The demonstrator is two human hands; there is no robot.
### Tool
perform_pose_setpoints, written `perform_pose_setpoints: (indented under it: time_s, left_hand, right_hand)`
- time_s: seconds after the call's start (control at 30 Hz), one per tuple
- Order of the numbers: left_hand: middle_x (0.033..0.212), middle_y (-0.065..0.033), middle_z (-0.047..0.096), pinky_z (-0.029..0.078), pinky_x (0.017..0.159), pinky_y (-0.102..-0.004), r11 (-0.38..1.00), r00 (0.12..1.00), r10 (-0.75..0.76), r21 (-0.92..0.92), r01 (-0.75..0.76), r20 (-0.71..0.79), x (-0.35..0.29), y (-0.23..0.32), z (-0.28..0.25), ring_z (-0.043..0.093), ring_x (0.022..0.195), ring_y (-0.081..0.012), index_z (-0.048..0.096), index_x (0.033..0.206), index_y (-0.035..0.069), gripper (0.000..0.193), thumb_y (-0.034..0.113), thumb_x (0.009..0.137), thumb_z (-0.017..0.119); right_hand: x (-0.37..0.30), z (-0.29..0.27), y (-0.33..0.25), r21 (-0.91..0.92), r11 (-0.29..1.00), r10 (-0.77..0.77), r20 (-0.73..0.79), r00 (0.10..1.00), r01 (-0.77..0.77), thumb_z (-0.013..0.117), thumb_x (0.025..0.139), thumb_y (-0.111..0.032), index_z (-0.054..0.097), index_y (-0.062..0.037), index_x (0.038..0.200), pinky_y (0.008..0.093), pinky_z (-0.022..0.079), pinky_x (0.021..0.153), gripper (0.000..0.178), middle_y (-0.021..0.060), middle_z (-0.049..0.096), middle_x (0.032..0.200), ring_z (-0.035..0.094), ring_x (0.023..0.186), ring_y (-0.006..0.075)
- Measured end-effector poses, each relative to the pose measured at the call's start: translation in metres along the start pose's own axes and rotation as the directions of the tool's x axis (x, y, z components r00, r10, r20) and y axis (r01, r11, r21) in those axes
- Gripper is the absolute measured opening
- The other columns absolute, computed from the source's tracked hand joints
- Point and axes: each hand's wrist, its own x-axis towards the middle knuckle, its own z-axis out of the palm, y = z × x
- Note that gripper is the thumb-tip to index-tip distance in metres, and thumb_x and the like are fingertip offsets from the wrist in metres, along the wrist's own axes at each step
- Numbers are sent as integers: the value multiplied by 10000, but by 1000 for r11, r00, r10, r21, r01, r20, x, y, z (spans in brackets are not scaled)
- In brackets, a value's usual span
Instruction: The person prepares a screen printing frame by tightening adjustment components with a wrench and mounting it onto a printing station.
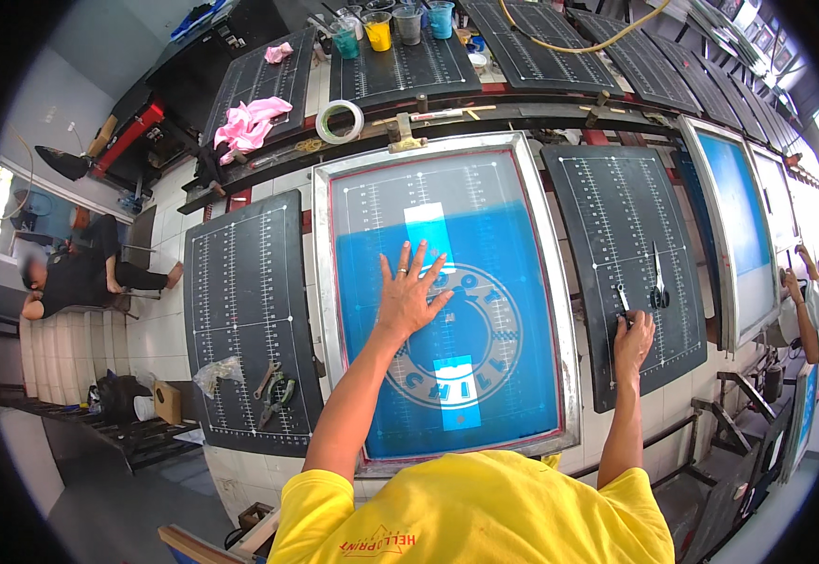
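Note:
A silver-framed printing screen [320, 216] with blue-coated mesh and a round pale stencil lies in front of me. My left hand [409, 299] rests flat on the blue mesh, fingers spread, just above the ring design. Two light strips, one high and one low, show through the mesh. On the black ruled board to the right, my right hand [633, 343] has its fingers closed at the lower end of a small silver wrench [622, 297]; the fingers hide that end. Black-handled scissors [660, 293] lie just beyond it.
The left ruled board [231, 320] carries pliers [278, 399] and a plastic bag [217, 376]. Tape [339, 122], a pink cloth [252, 127] and a hinge clamp [405, 134] line the far rail. Ink cups [378, 36] stand behind. Another person [85, 268] sits left; someone's arms [803, 315] show right.

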Motion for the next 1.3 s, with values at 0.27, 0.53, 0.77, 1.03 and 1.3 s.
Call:
perform_pose_setpoints:
  time_s: [0.27, 0.53, 0.77, 1.03, 1.3]
  left_hand:
    - [1556, -119, 268, 91, 1107, -707, 1000, 1000, -10, -25, 10, -7, -2, 1, -2, 217, 1433, -398, 441, 1437, 262, 631, 579, 898, 524]
    - [1557, -116, 265, 91, 1109, -706, 999, 1000, -20, -43, 20, -7, -4, -3, 1, 213, 1435, -396, 446, 1434, 262, 631, 577, 893, 533]
    - [1554, -123, 271, 86, 1101, -715, 999, 1000, -8, -41, 8, -6, -1, -3, 0, 206, 1436, -403, 452, 1430, 259, 625, 578, 897, 520]
    - [1545, -129, 286, 98, 1092, -722, 999, 999, -3, -50, 1, -43, -3, -2, 3, 220, 1431, -406, 469, 1418, 247, 620, 580, 897, 520]
    - [1532, -133, 317, 102, 1095, -719, 999, 998, 7, -31, -9, -64, -2, 0, 5, 230, 1433, -391, 482, 1410, 248, 621, 606, 902, 490]
  right_hand:
    - [6, 26, 37, -58, 998, 38, 74, 997, -33, 635, 901, -233, 546, -43, 938, 471, 481, 738, 213, 138, 608, 874, 599, 862, 348]
    - [32, 7, -18, 696, 397, 336, 496, 801, -598, 517, 1001, -270, 529, -55, 1003, 231, 343, 432, 216, -10, 479, 670, 438, 520, 66]
    - [84, 15, -92, 794, 196, 163, 552, 818, -575, 483, 1000, -225, 607, -45, 1070, 221, 335, 475, 230, -24, 460, 677, 417, 565, 49]
    - [95, 52, -50, 217, 976, 43, -57, 997, -30, 487, 965, -189, 590, -10, 1097, 444, 478, 773, 245, 196, 623, 974, 612, 899, 379]
    - [37, 31, 15, 11, 998, -65, -96, 993, 66, 595, 880, -110, 603, -35, 1165, 446, 449, 841, 294, 163, 569, 1016, 547, 988, 363]
